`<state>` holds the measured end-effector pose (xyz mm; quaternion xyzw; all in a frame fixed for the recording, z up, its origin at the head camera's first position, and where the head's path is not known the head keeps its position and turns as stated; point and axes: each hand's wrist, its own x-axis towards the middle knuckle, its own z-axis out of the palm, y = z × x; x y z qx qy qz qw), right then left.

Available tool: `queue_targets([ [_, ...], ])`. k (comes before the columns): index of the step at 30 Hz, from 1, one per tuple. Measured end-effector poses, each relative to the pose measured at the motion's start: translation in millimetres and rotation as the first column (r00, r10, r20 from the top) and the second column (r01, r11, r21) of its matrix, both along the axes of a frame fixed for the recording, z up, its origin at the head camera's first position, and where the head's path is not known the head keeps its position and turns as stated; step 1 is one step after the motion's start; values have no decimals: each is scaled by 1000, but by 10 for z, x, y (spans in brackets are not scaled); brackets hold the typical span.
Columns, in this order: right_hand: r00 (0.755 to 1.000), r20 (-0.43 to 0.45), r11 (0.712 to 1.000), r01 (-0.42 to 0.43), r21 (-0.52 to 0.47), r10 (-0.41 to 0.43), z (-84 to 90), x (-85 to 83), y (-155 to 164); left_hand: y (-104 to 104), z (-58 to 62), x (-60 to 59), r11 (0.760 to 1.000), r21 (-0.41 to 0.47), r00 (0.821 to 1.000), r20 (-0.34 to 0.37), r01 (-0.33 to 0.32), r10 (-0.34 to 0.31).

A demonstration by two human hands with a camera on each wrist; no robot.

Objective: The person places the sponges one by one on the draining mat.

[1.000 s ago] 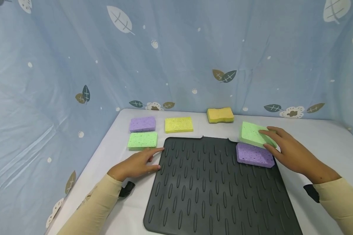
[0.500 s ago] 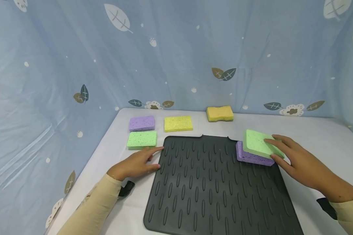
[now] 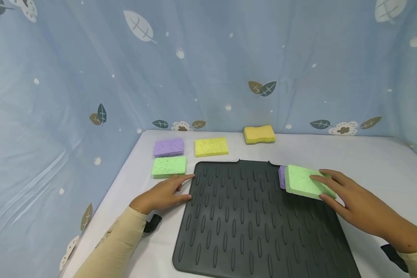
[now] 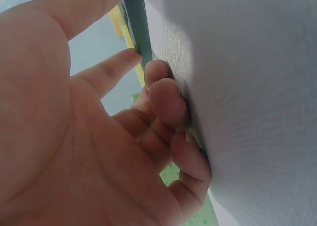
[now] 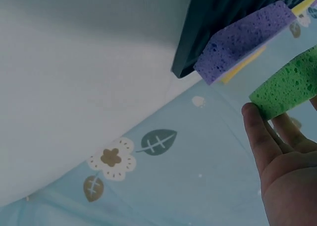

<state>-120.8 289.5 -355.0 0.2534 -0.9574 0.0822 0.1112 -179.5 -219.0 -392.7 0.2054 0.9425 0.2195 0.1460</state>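
My right hand [image 3: 319, 187] grips a green sponge [image 3: 303, 181], fingers on top and thumb at its near side. The sponge lies over a purple sponge [image 3: 282, 176] at the far right corner of a black ribbed mat [image 3: 243, 220], hiding most of it. In the right wrist view a gap shows between the green sponge [image 5: 288, 88] and the purple sponge [image 5: 242, 40], which rests on the mat [image 5: 213, 23]. My left hand [image 3: 176, 190] rests on the white table at the mat's left edge, index finger stretched out and holding nothing. Its fingers [image 4: 168, 99] touch the mat's edge [image 4: 134, 23].
Behind the mat on the white table [image 3: 368, 154] lie a purple sponge [image 3: 168, 147], a green sponge [image 3: 169, 166], a yellow sponge [image 3: 211, 146] and a thicker yellow sponge [image 3: 259, 134]. A blue leaf-print cloth [image 3: 208, 69] walls in the back and left.
My right hand has carried the green sponge from beside the mat's far right corner to over the purple sponge, covering most of it. The left hand has stayed put.
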Motion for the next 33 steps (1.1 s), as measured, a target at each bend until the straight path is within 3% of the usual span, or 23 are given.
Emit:
queue_targets([
  [16, 998, 21, 997, -62, 45, 61, -119, 183, -67, -26, -10, -9, 1000, 0, 1000, 6, -8, 8],
  [24, 992, 123, 997, -4, 74, -5, -129, 242, -34, -25, -10, -6, 1000, 16, 1000, 2, -5, 5],
  [33, 994, 108, 996, -13, 91, 3, -201, 305, 17, 4, 2, -7, 1000, 28, 1000, 0, 2, -2],
])
